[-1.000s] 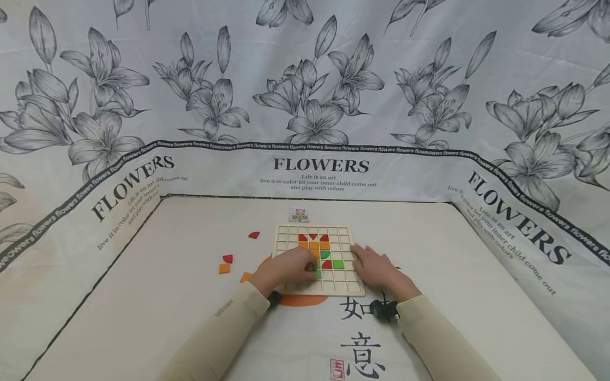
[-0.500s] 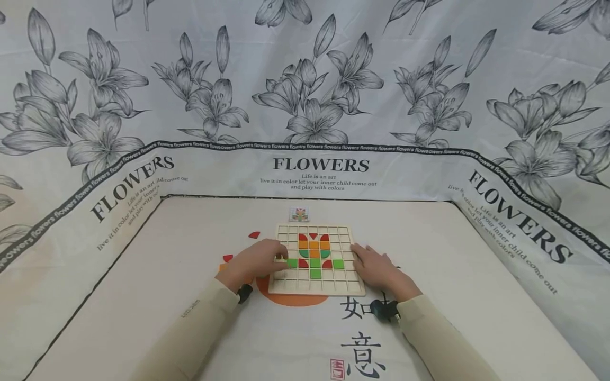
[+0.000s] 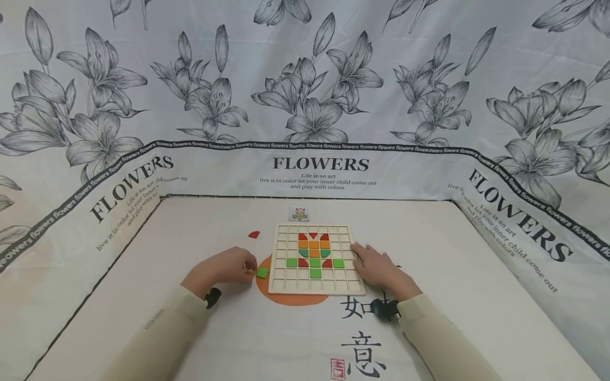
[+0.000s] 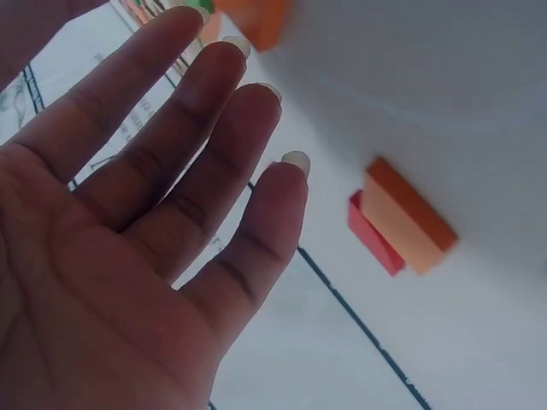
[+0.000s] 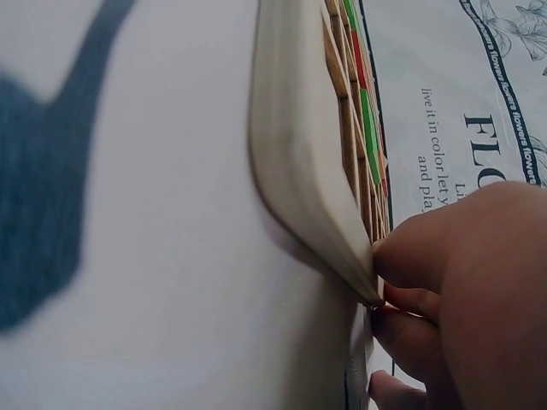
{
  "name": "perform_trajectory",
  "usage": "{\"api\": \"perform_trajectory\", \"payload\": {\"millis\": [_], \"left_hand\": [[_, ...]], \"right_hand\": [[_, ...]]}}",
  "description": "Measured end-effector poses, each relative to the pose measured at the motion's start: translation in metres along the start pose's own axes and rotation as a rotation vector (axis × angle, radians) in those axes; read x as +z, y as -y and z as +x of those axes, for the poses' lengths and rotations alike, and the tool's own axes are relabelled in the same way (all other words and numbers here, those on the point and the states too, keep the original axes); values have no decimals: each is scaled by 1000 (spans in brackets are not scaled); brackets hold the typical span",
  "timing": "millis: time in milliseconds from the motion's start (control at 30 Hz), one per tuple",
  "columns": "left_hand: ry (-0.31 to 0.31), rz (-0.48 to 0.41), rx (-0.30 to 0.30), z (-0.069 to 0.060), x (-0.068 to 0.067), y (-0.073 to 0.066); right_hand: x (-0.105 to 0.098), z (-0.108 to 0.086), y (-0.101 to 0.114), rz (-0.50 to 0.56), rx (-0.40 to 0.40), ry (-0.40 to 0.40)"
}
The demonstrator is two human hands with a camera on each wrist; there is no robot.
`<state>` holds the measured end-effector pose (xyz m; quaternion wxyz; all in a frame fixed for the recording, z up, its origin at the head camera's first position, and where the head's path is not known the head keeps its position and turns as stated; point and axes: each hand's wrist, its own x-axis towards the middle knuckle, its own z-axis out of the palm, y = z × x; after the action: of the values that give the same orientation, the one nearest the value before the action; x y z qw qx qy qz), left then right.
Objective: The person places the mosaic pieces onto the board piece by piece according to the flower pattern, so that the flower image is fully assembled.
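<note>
My left hand (image 3: 229, 266) is at the left of the wooden grid board (image 3: 281, 286). Its fingertips are close by an orange tile (image 4: 261, 21) and a green square tile (image 3: 261, 273). In the left wrist view its fingers are loosely extended. The thumb tip is out of that view, and whether it touches the orange tile is unclear. My right hand (image 3: 376, 266) grips the board's right edge, its fingers bent at the rim in the right wrist view. Red, orange and green tiles fill cells in the middle of the board, including a green tile (image 3: 315, 273).
A small pattern card (image 3: 298, 214) lies behind the board. A red quarter-round tile (image 3: 254, 234) is to its left. Another orange tile (image 4: 410, 218) and a red tile (image 4: 373, 232), seen in the left wrist view, are hidden by my left hand in the head view.
My left hand has moved left, from the middle of the board past its left edge to the loose tiles. A green tile is now visible at the board's left arm. My right hand has stayed put.
</note>
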<state>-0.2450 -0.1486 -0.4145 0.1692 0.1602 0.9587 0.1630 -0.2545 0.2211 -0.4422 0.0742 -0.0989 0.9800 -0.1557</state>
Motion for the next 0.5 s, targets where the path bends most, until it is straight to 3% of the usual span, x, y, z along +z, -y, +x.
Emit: {"api": "perform_trajectory", "payload": {"millis": [500], "left_hand": [[-10, 17, -1, -5, 2, 7]], "right_hand": [[-2, -2, 2, 7, 1, 3]]}}
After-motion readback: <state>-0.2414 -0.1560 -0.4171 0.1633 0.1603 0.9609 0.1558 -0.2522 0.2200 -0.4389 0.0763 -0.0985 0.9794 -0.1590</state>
